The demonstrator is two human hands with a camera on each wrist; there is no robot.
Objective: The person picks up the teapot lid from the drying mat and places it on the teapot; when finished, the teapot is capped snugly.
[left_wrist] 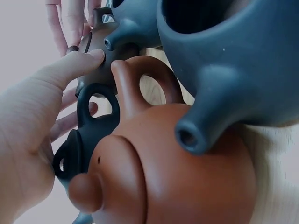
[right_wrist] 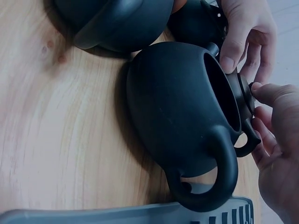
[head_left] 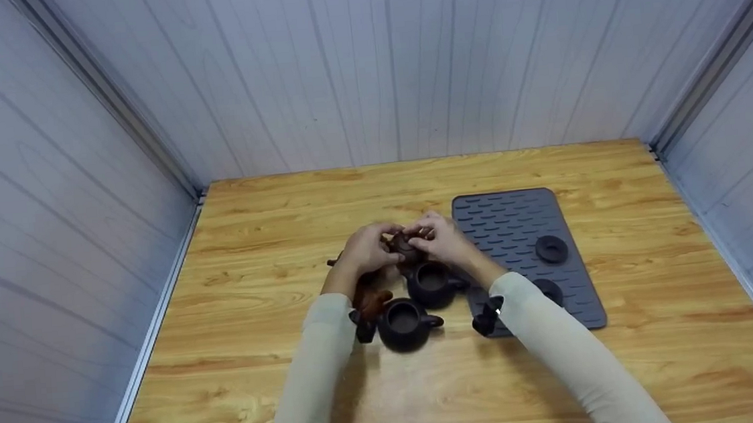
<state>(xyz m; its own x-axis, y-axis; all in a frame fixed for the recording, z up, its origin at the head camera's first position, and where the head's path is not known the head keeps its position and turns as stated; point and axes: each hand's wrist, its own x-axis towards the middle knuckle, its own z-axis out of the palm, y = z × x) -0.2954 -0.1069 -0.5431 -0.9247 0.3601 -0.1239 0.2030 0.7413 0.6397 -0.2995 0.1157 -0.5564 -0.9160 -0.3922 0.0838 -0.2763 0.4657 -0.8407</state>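
A small dark brown teapot (head_left: 408, 248) with its lid on is between both hands. My left hand (head_left: 369, 249) holds its body, the thumb pressed on its side in the left wrist view. My right hand (head_left: 442, 238) pinches its lid (right_wrist: 246, 95) at the knob, with the handle close beside the fingers. Right in front stands a lidless black teapot (right_wrist: 182, 107). A second lidless black teapot (head_left: 404, 327) is nearer my body. Beside the left wrist is a reddish-brown lidded teapot (left_wrist: 187, 163). Next to it, a smaller black lidded teapot (left_wrist: 96, 126) is partly hidden.
A grey ridged mat (head_left: 502, 228) lies to the right, under the right forearm. On it rest a dark ring-shaped piece (head_left: 551, 249) and another dark round piece (head_left: 549, 291), partly covered by the sleeve. White panel walls (head_left: 365, 71) enclose the wooden table (head_left: 273, 260) on three sides.
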